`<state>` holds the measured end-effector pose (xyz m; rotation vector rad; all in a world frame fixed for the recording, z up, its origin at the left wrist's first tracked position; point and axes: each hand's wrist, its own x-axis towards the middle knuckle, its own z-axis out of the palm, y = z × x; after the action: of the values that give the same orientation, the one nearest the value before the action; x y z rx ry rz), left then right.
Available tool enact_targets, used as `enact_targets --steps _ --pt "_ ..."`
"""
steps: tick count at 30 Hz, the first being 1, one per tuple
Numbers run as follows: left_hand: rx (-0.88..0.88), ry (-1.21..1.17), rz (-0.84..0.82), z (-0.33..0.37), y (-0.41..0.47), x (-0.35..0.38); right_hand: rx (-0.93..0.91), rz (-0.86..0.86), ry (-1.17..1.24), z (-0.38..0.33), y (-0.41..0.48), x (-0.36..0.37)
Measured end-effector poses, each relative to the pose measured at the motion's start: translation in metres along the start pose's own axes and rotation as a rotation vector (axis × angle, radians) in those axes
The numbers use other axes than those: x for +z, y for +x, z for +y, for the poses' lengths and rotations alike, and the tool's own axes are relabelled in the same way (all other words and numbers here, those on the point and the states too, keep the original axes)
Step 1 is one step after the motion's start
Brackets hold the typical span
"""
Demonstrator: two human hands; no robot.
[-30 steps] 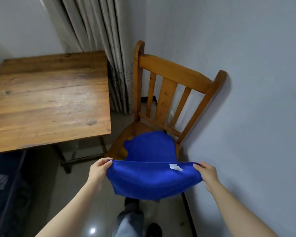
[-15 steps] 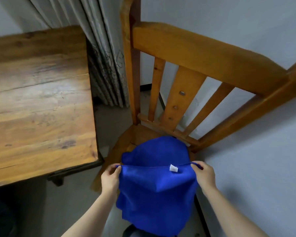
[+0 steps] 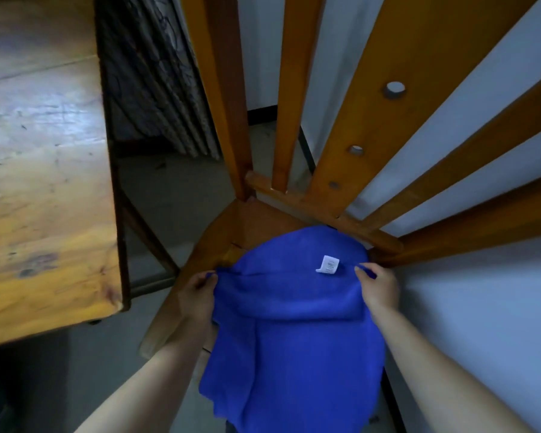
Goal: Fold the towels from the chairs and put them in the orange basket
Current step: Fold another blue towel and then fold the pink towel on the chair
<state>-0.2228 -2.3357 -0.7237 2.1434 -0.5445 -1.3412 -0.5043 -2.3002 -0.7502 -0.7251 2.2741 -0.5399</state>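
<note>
Change: both hands have carried the towel's top edge forward onto the chair seat since a second ago.
Left hand (image 3: 197,292): pinched on the towel (image 3: 294,339) corner.
Right hand (image 3: 378,289): pinched on the other corner, keeping the edge taut.
Towel: half on the chair (image 3: 256,220), the rest hanging off the front.
Room: worktop (image 3: 44,182) close on the left, wall (image 3: 481,307) on the right.
Basket: not in view.

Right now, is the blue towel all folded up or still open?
Only partly folded. The blue towel has one fold across its top, both hands pinch its upper corners, and the rest hangs loose over the chair seat.
</note>
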Motion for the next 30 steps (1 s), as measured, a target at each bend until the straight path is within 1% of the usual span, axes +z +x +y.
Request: enact_targets --steps 3,8,11,14,17,20,22,25,26,28,30 --pt "-0.060 0.063 -0.027 -0.005 0.010 0.007 0.008 -0.021 -0.014 0.005 0.004 0.007" --pt "-0.106 0.113 -0.065 -0.007 0.005 0.011 0.075 -0.194 -0.021 0.011 -0.022 0.009" --pt "-0.072 0.189 -0.016 -0.014 -0.007 0.000 0.125 -0.195 -0.088 0.025 -0.042 0.006" --pt "-0.103 0.214 0.060 -0.030 -0.012 -0.020 0.131 -0.220 -0.122 0.035 -0.053 0.001" --pt "-0.087 0.188 0.108 -0.038 -0.017 -0.036 0.099 -0.144 -0.051 0.034 -0.054 -0.010" --pt "-0.075 0.034 0.126 -0.037 -0.027 -0.048 0.049 -0.080 0.132 0.031 -0.056 -0.029" --pt "-0.102 -0.140 0.077 -0.037 -0.035 -0.057 0.047 -0.050 0.236 0.029 -0.062 -0.045" --pt "-0.146 -0.399 -0.072 -0.032 -0.055 -0.065 0.038 0.026 0.281 0.027 -0.067 -0.063" --pt "-0.157 -0.458 -0.095 -0.029 -0.059 -0.065 0.028 0.054 0.294 0.024 -0.067 -0.064" --pt "-0.189 -0.552 -0.079 -0.024 -0.062 -0.062 -0.010 0.079 0.306 0.011 -0.062 -0.061" --pt "-0.228 -0.590 -0.042 -0.022 -0.056 -0.057 -0.034 0.048 0.284 -0.004 -0.054 -0.047"
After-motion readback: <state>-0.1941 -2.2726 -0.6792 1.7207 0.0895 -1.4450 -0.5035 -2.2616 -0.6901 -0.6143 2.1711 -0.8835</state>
